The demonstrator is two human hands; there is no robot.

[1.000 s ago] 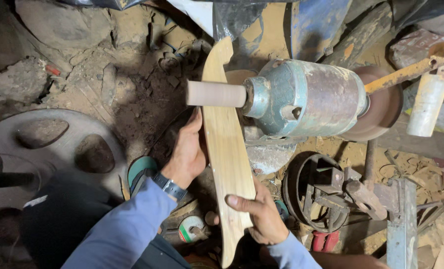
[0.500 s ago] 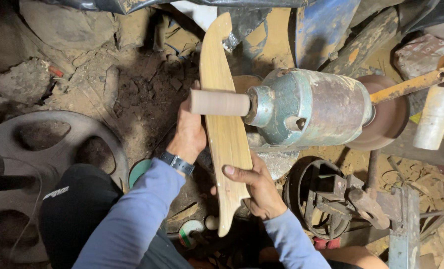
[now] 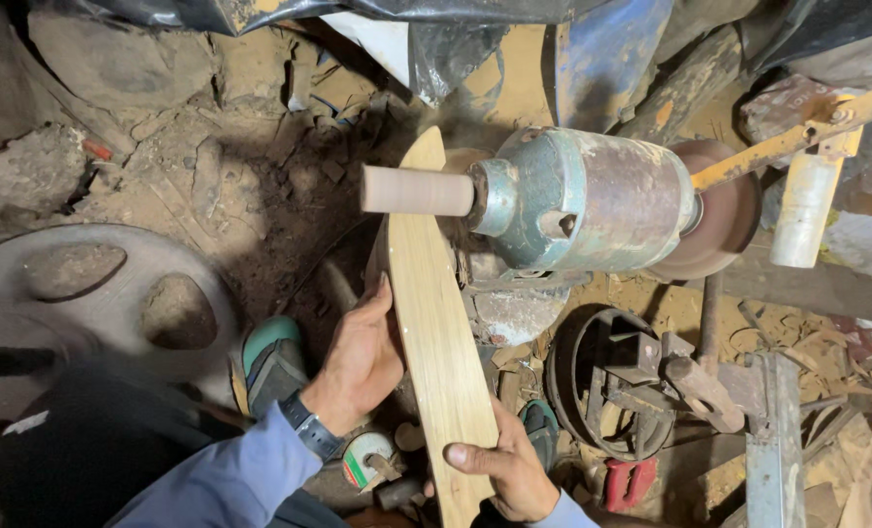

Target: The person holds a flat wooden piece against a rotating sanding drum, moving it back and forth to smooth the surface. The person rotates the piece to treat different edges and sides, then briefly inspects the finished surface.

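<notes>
The step in hand looks like sanding: a long wooden blank (image 3: 436,342) runs up the centre of the frame, its upper part under the tan sanding drum (image 3: 416,190) of the motor (image 3: 582,200); actual contact probably, though unclear. The left hand (image 3: 362,357) lies flat and open along its left edge. The right hand (image 3: 509,469), lower centre, grips its bottom end, fingers curled. Steady, even pressure is needed next.
</notes>
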